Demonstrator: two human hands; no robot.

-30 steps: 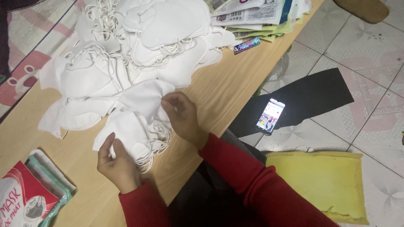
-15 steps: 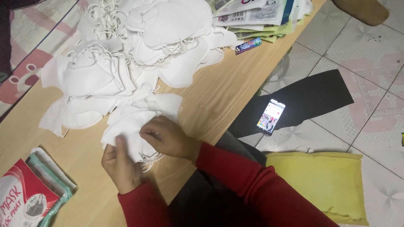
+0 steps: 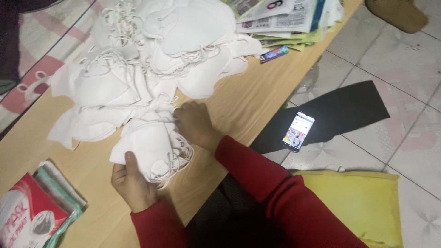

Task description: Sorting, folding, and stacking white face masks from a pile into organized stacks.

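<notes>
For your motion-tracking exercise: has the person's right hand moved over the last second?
Yes. The right hand dipped toward the left hand, then returned up toward the big mask pile.

A light wooden tabletop runs diagonally above a pale tiled floor. A stack of printed paper packets lies at its far end, a small purple-and-blue tube just beside it. Red-and-green flat packages sit at the near corner. On the floor, a lit smartphone rests on a black sheet, near a yellow cushion.
</notes>
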